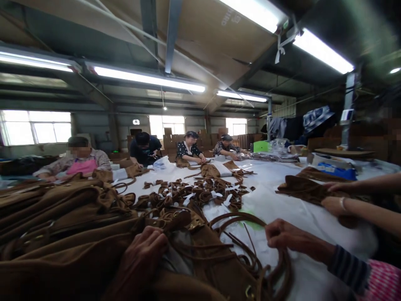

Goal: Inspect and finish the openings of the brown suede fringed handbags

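The brown strap [238, 215] is closed in the right hand [282, 235] and curves leftward toward the brown bag [219, 274], where the left hand [147, 248] lies nearer, its grip I cannot tell.

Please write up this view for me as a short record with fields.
left hand: on a brown bag, fingers bent; the hand may be gripping it
right hand: the fist closed on brown straps
left side: piled brown bags
mid-table: small strap bundles with white pieces
right side: co-worker's hands on brown material
surface: white covering
background: four people across the table
lighting: tube lights
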Demonstrator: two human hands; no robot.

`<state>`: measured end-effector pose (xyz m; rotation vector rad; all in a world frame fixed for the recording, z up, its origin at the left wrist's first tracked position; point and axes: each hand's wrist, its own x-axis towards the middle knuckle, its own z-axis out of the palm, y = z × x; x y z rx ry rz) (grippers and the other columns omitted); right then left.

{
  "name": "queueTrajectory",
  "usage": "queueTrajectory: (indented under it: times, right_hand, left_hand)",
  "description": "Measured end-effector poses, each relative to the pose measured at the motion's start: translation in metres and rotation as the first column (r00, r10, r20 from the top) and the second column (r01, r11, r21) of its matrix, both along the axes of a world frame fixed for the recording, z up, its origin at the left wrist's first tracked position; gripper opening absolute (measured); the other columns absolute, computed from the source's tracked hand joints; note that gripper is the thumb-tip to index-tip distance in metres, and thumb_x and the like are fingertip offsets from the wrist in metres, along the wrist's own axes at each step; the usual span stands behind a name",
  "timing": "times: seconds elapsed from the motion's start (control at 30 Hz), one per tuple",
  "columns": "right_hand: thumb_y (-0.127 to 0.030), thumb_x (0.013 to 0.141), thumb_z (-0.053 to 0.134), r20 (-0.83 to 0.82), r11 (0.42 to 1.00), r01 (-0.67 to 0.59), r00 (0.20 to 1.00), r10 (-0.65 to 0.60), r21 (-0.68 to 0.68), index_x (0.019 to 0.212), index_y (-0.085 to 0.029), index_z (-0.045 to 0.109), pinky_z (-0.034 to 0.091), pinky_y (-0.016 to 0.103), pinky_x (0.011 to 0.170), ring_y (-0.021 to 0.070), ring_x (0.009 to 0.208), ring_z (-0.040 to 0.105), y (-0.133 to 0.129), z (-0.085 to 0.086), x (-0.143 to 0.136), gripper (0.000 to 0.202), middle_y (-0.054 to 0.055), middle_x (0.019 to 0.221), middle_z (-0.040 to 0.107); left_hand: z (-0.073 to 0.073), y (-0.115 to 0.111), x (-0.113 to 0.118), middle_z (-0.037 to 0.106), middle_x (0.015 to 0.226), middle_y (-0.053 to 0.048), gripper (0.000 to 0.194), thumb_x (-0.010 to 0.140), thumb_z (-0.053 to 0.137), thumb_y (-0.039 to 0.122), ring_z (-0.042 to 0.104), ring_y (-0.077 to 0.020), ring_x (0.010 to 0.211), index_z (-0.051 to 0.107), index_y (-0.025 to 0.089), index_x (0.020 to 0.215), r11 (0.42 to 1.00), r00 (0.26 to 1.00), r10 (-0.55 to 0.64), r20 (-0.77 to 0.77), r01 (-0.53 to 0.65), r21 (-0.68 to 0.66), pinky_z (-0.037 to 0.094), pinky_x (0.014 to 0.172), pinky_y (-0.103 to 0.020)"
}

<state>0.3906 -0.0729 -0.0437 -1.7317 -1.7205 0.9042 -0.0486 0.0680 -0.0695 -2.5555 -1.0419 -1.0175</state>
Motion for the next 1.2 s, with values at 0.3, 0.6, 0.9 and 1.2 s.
queueTrajectory:
  times: [0.3, 0.6, 0.9, 1.2]
  right_hand:
    - [-0.041, 0.079, 0.069, -0.168, 0.999, 0.041, 0.985, -0.038, 0.017, 0.069, -0.017, 0.06, 0.019, 0.028, 0.051, 0.0103, 0.055, 0.028, -0.045, 0.058, -0.005, 0.027, -0.005, 0.06, 0.04]
    - [-0.033, 0.08, 0.065, 0.167, 0.98, -0.176, 0.973, 0.159, 0.092, 0.067, -0.016, 0.065, 0.031, 0.027, 0.057, 0.0123, 0.059, 0.044, 0.027, -0.001, -0.055, 0.022, -0.004, 0.06, 0.051]
    - [-0.042, 0.087, 0.065, 0.113, 0.948, -0.263, 0.963, 0.245, 0.178, 0.091, -0.013, 0.076, 0.041, 0.028, 0.068, 0.0171, 0.075, 0.058, 0.067, 0.008, -0.064, 0.031, 0.003, 0.081, 0.07]
    - [-0.022, 0.084, 0.056, 0.381, 0.892, -0.354, 0.894, 0.235, 0.281, 0.068, -0.018, 0.058, 0.03, 0.027, 0.06, 0.0126, 0.062, 0.048, 0.084, -0.018, -0.111, 0.016, -0.002, 0.066, 0.055]
  left_hand:
    - [0.026, -0.022, 0.006, 0.069, 0.101, -0.005, 0.019, 0.098, 0.048, 0.026, 0.059, -0.0248, 0.103, 0.063, 0.022, 0.087, 0.984, 0.994, -0.054, -0.097, 0.037, -0.171, 0.048, 0.089, -0.038]
    - [0.022, -0.022, 0.004, 0.068, 0.105, -0.007, 0.018, 0.099, 0.05, 0.027, 0.058, -0.0243, 0.102, 0.063, 0.02, 0.089, 0.983, 0.994, -0.084, -0.064, 0.072, -0.168, 0.049, 0.089, -0.039]
    - [0.021, -0.021, 0.003, 0.069, 0.102, -0.005, 0.019, 0.1, 0.051, 0.029, 0.059, -0.022, 0.102, 0.062, 0.02, 0.088, 0.982, 0.992, -0.122, -0.044, 0.114, -0.147, 0.048, 0.089, -0.035]
    - [0.039, -0.03, 0.012, 0.058, 0.086, -0.004, 0.022, 0.096, 0.052, 0.031, 0.058, -0.022, 0.087, 0.061, 0.02, 0.08, 0.933, 0.993, 0.077, -0.093, -0.104, -0.343, 0.045, 0.076, -0.032]
